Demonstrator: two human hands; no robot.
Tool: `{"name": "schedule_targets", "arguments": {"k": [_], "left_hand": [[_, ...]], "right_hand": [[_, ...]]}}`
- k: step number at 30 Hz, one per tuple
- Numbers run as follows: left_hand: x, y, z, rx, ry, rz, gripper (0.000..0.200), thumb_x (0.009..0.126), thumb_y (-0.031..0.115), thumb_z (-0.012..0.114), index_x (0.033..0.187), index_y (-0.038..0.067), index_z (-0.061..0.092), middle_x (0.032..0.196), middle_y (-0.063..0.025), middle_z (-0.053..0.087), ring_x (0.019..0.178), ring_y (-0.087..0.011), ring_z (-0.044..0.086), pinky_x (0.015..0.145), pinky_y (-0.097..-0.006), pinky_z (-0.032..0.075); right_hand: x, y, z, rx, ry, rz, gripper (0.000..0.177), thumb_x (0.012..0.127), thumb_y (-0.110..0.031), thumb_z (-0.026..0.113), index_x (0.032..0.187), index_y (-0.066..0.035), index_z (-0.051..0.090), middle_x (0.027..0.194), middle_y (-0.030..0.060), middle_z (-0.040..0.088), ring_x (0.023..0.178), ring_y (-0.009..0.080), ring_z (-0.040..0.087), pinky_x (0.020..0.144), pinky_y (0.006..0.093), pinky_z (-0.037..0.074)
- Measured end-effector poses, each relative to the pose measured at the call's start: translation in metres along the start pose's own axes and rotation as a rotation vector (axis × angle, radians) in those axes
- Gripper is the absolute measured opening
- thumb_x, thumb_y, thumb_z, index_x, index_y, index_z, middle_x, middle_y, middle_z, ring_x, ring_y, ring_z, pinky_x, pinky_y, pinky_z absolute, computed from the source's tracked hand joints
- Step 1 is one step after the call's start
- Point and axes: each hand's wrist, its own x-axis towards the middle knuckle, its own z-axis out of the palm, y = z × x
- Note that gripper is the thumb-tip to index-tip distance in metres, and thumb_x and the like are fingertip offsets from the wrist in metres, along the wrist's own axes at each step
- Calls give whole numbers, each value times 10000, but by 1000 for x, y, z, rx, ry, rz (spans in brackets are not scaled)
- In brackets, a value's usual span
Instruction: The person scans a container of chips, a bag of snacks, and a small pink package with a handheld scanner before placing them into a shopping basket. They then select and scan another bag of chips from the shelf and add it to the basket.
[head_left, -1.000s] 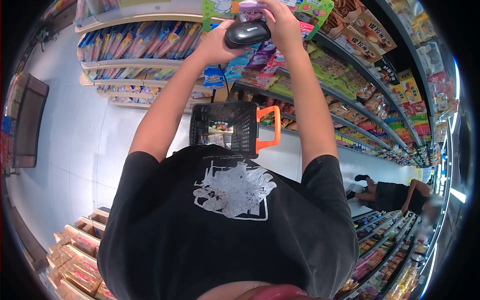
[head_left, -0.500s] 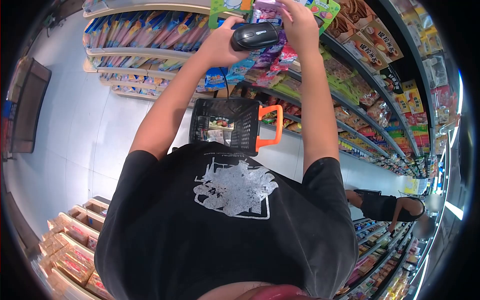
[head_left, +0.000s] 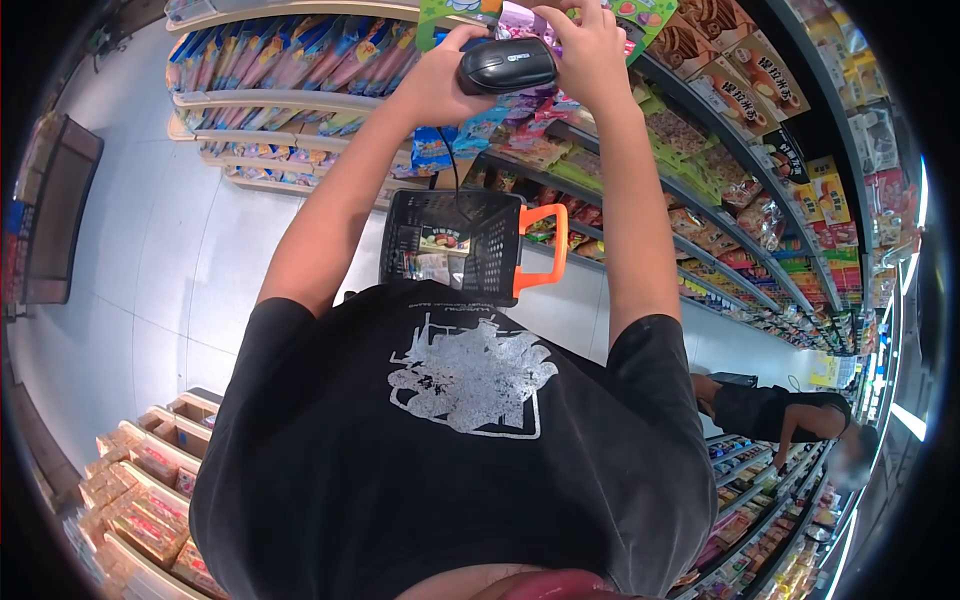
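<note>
My left hand [head_left: 445,82] is wrapped round a black handheld device [head_left: 507,66] with a cable hanging below it. Just right of the device, my right hand [head_left: 590,55] has its fingers bent against a purple snack packet [head_left: 525,20] at the colourful display; the fingertips are partly hidden. Blue packets [head_left: 432,150] hang under the device. Below my forearms stands a black basket [head_left: 398,235] with an orange handle [head_left: 560,245] and some packages [head_left: 443,240] inside.
Shelves of bagged goods [head_left: 300,60] run along the upper left. Long snack racks [head_left: 740,190] curve down the right side. Another person [head_left: 780,410] is at the shelves at lower right. Boxed goods [head_left: 145,525] fill a shelf at lower left.
My right hand has moved down and left, nearer the device, and the purple packet has shifted with it. The other person has bent lower.
</note>
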Motion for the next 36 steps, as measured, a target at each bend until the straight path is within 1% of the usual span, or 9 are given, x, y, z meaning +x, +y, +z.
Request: {"name": "schedule_targets", "arguments": {"k": [3,7,10,14,18,21,24,27,36], "left_hand": [[-1,-8,2,-56,-14,0,516,689,172,831,1167,113,646,1339,-136,558,1042,-317,676,920,-410,530],[-10,9,4,-127,60,-102,943,712,88,829,1532,157,369,1108,-119,697,1021,-228,684,901,-353,523],[-19,22,7,-160,140,-75,978,703,53,831,1549,174,355,1165,-98,670,1046,-207,664,916,-340,516],[-46,14,15,-286,205,-153,954,724,43,831,1545,120,350,1256,-97,614,1069,-201,646,940,-333,505],[-111,-5,39,-295,60,-476,559,730,31,792,1262,33,621,1097,-112,716,966,-193,694,854,-343,533],[-175,-18,60,-486,-178,-720,485,785,116,827,1222,18,642,1008,-94,738,921,-164,692,848,-329,535],[-225,-7,69,-376,-405,-766,450,842,124,813,1235,1,633,1063,-86,742,900,-114,678,838,-299,537],[-259,18,86,-628,-220,-965,264,846,91,793,1077,-3,707,898,-43,734,797,-90,652,728,-274,531],[-279,40,91,-468,-393,-1141,283,861,104,774,1108,3,680,931,-63,730,846,-119,663,790,-294,524]], "right_hand": [[-5,-5,2,-31,102,-2,352,881,-211,710,1210,-110,633,1098,164,623,1062,305,577,895,450,443],[-24,-6,20,53,267,38,368,916,-253,707,1228,-79,621,1002,112,670,897,265,629,969,434,382],[-70,11,57,280,331,187,259,887,-187,705,1110,-76,634,920,122,670,872,299,638,858,412,467],[-165,10,95,519,15,542,164,879,-157,690,1002,-49,679,913,133,667,877,315,644,800,404,500],[-305,39,155,617,-38,1006,248,867,-199,706,1060,-48,669,988,154,670,944,332,640,860,430,494],[-397,38,172,-2,-250,1033,450,847,-305,751,1206,-74,606,1009,162,660,1072,389,587,919,454,488],[-493,21,185,-83,-462,1047,483,885,-375,730,1227,-68,581,1025,152,661,986,355,632,882,422,512],[-542,-6,180,843,-512,1857,408,965,-373,659,1196,-46,582,986,119,662,884,264,663,847,373,534],[-549,-24,181,1246,-115,1894,205,1010,-265,621,979,-68,570,762,17,576,674,127,579,682,299,515]]}}
